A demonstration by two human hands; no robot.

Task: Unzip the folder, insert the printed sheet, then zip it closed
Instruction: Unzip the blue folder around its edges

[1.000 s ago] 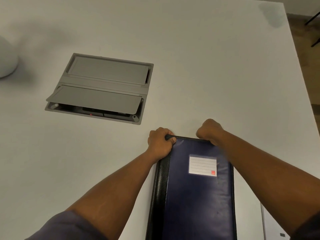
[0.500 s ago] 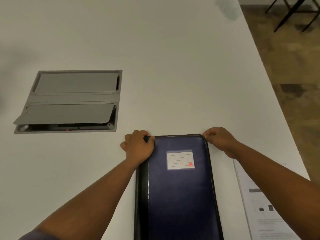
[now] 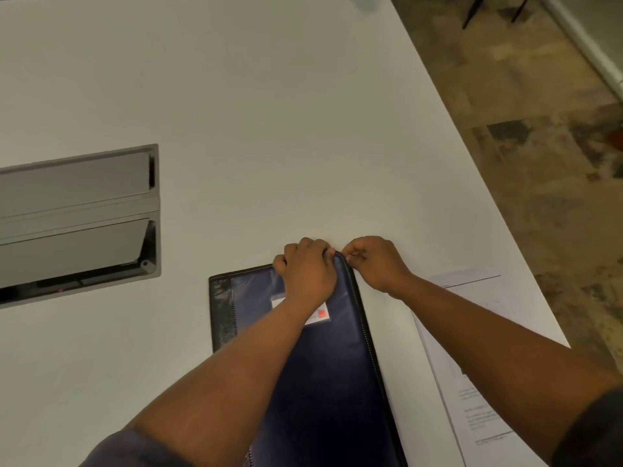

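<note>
Two hands at top-right corner of dark blue zippered folder (image 3: 323, 382): left hand (image 3: 308, 273) grips corner, right hand (image 3: 374, 262) pinches zip pull. Unzipping barely begun; printed white sheet (image 3: 472, 382) waits at right on table (image 3: 269, 112).

A dark blue zipped folder (image 3: 323, 372) lay flat on the white table (image 3: 269, 129). Its far right corner was gripped by the left hand (image 3: 308, 269), the zipper pull pinched by the right hand (image 3: 374, 262). A printed sheet (image 3: 472, 382) lay just beside it.

Single head-worn view, looking steeply down and forward from close above the table (image 3: 269, 112), near the blue zip folder (image 3: 323, 375); floor beyond its right.
</note>
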